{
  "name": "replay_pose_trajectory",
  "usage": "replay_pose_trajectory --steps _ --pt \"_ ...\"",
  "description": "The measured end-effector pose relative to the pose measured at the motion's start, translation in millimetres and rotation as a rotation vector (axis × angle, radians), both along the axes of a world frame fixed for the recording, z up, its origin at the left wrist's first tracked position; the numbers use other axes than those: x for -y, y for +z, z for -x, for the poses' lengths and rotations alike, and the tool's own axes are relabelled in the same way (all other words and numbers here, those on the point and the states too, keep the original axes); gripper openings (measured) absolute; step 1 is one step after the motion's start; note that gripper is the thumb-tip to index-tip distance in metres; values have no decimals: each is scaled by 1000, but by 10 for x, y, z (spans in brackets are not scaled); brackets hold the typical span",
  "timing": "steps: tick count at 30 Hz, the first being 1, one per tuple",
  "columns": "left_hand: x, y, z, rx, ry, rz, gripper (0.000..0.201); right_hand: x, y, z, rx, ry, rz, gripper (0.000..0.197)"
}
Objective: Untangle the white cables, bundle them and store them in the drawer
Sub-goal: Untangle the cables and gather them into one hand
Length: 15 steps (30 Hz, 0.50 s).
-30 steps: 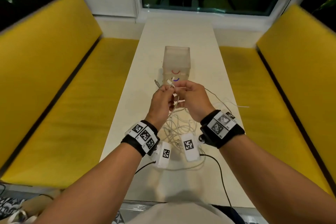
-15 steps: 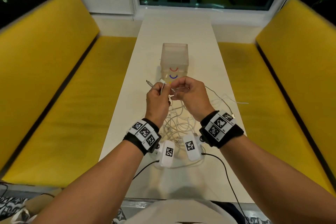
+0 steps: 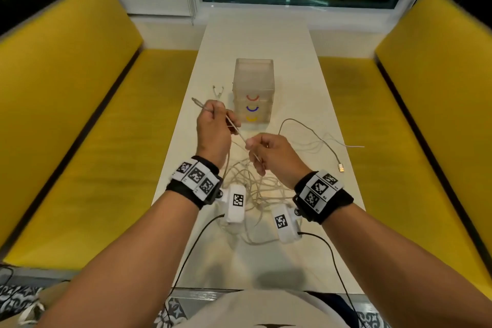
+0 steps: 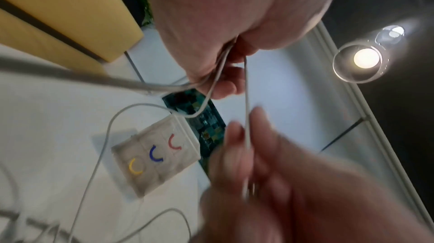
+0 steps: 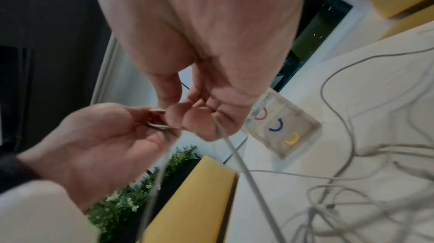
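L hand (image 3: 213,130) raised over the counter (image 3: 255,37), fingers curled round one white cable (image 3: 237,132) w/ its plug end sticking out to the upper left. R hand (image 3: 274,153) just beside it, lower and nearer the person, pinching the same cable btwn thumb and fingers; short stretch of cable runs taut btwn the two hands. Rest of the white cables (image 3: 255,184) lie in a loose tangle on the counter under and btwn the wrists, w/ one loop trailing right to a gold USB plug (image 3: 341,167). Translucent drawer unit (image 3: 253,88) stands upright beyond the hands, mid counter, 3 drawers w/ red, blue, yellow handles, all look closed. Small white clip-like item (image 3: 218,90) left of the unit, too small to tell. Yellow benches (image 3: 66,104) flank both sides. Wrist views blurry.
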<state>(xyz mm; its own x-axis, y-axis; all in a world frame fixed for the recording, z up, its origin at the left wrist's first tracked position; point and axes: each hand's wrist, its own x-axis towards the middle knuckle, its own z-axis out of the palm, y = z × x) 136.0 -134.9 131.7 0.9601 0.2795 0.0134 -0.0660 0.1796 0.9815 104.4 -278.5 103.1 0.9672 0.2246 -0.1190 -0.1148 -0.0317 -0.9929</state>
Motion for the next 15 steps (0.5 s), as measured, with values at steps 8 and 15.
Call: replay_pose_trajectory --steps 8,15 --pt "-510 468 -160 70 182 144 30 349 -477 212 -206 210 147 36" --pt "-464 209 -50 47 107 -82 26 380 -375 120 -180 77 31 33"
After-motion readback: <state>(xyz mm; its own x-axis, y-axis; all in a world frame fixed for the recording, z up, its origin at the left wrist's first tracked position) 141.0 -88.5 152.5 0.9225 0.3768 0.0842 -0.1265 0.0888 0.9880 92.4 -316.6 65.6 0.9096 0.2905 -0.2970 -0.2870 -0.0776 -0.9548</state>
